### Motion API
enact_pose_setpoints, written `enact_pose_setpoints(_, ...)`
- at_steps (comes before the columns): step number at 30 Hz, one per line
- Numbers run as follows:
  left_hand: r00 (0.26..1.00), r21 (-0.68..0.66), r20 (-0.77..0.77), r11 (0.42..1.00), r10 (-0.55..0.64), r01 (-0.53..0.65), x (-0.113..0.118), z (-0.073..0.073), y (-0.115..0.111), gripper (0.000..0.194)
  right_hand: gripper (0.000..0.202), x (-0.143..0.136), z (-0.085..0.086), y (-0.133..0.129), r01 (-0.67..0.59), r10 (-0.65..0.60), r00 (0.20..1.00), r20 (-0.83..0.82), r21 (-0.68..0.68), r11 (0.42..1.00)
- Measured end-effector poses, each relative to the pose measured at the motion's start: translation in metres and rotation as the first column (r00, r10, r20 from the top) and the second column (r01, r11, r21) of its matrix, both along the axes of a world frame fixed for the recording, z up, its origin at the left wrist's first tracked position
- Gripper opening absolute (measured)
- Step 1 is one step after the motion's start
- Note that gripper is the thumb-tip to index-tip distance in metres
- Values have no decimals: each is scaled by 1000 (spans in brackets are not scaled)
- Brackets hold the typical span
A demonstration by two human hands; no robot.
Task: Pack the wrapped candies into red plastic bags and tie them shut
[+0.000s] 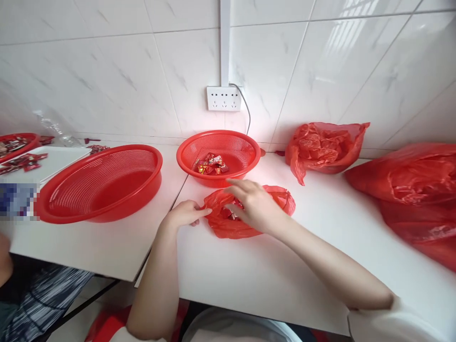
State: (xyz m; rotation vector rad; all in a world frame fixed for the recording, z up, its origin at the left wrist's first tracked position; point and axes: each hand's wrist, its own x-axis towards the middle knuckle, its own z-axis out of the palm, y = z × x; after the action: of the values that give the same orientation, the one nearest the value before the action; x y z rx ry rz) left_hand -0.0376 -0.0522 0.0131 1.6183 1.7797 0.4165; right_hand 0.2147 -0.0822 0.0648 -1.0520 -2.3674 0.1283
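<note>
A red plastic bag (235, 231) lies on the white table with its mouth spread, and small wrapped candies (233, 214) show inside. My left hand (185, 213) pinches the bag's left edge between thumb and fingers. Over the bag's mouth hovers my right hand (254, 204), its fingers apart and nothing visible in them; it hides part of the bag. Just behind, a red perforated basket (245, 164) contains a small heap of red and gold wrapped candies (212, 165).
A larger red basket (99, 209) stands to the left. Farther left are a white tray (60, 159) with wrapped pieces and another person's arm (4, 259). Stuffed red bags (324, 147) sit along the right. A socket strip (224, 99) with a cable is on the tiled wall.
</note>
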Motion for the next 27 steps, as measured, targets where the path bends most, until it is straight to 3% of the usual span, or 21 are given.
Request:
enact_pose_setpoints(2, 988, -183, -78, 976, -131, 116, -3, 5, 1, 55, 42, 36, -9, 6, 314, -313, 944, 103, 0, 949)
enact_pose_setpoints(4, 978, -220, -119, 965, -173, 144, -1, 7, 5, 57, 53, 65, -20, 10, 536, -516, 823, 238, -23, 844)
enact_pose_setpoints(7, 990, -191, -73, 976, -125, 109, 9, 7, 7, 56, 50, 94, -29, 10, 645, -555, 733, 394, -141, 751)
enact_pose_setpoints(10, 992, -133, 19, 983, -123, 124, 17, 15, 1, 44, 31, 111, -24, 9, 594, -525, 799, 293, -251, 764)
enact_pose_setpoints(14, 983, 20, 171, 998, -69, 67, 19, 54, -17, 40, 19, 125, -1, 11, 390, -453, 873, -182, -296, 872)
enact_pose_setpoints(16, 966, 109, 258, 994, -23, -5, 18, 80, -24, 36, 20, 132, 15, 14, 259, -375, 796, -476, -291, 921)
enact_pose_setpoints(18, 897, 265, 443, 954, 6, -137, 21, 105, -26, 29, 21, 136, 30, 17, 165, -292, 619, -729, -243, 956)
enact_pose_setpoints(21, 656, 430, 736, 862, -164, -268, 35, 135, -21, 16, 20, 133, 50, 22, 173, -140, 359, -923, -82, 982)
enact_pose_setpoints(23, 514, 462, 806, 855, -295, -234, 49, 148, -16, 14, 20, 125, 58, 24, 222, -43, 312, -949, 29, 975)
enact_pose_setpoints(24, 486, 485, 803, 852, -345, -198, 56, 152, -13, 14, 21, 120, 61, 24, 242, -12, 322, -947, 70, 968)
enact_pose_setpoints(27, 526, 573, 716, 817, -458, -68, 74, 157, -8, 39, 26, 103, 66, 20, 233, 47, 383, -923, 146, 962)
